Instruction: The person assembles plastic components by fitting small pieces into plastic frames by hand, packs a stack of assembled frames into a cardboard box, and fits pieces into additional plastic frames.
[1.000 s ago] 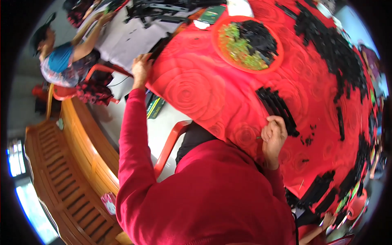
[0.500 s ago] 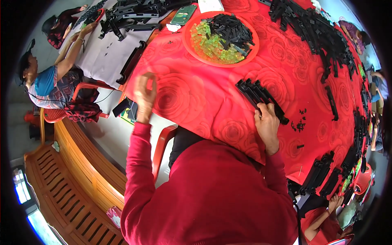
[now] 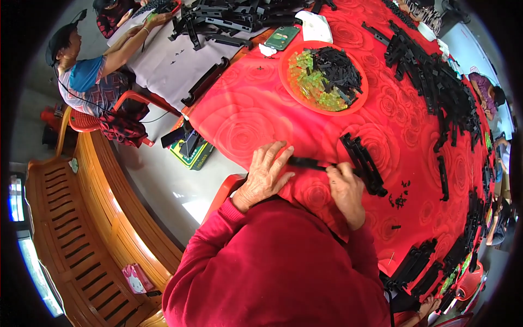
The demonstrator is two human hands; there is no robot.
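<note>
A slim black plastic bar [image 3: 308,163] lies level over the near edge of the red tablecloth, in front of my body. My right hand [image 3: 347,192] has its fingers closed on the bar's right end. At the other end, my left hand [image 3: 262,175] holds its fingers stretched and apart, close to the bar's tip; whether they touch it is hard to see. Just beyond my right hand rests a small group of similar black bars [image 3: 364,164], side by side at a slant. Tiny black pieces [image 3: 400,199] are scattered to their right.
An orange-red basin [image 3: 364,98] of black and yellow-green small parts stands farther back. Large piles of black bars [image 3: 419,71] lie at the right. A green phone [image 3: 282,38] is near the back. A person [image 3: 90,71] sits at the pale table, left. A wooden bench [image 3: 81,234] stands lower left.
My right hand has taken a bar from the group and brought it toward my body. My left hand has come in from the left to the bar's other end. The view has shifted.
</note>
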